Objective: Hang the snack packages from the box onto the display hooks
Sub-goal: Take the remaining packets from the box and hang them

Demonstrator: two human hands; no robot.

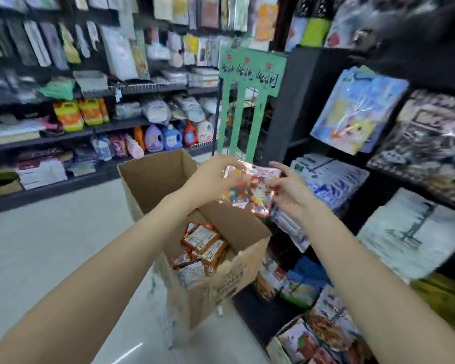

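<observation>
Both my hands hold one clear snack package [250, 190] with a red top and colourful contents, raised above the open cardboard box [221, 290]. My left hand [213, 179] grips its upper left side. My right hand [286, 187] pinches its right edge between thumb and fingers. Inside the box lie several orange-brown snack packages [202, 248]. A green display stand [247, 95] with black wire hooks rises just behind the package; its hooks look bare, though blur makes that hard to tell.
Black display racks on the right carry hanging bags [357, 109] and packaged goods [326, 179]. Shelves on the left hold detergent bottles [171, 136] and packets. Pale tiled floor [50, 245] spreads left of the box. More goods sit low at the right [323, 327].
</observation>
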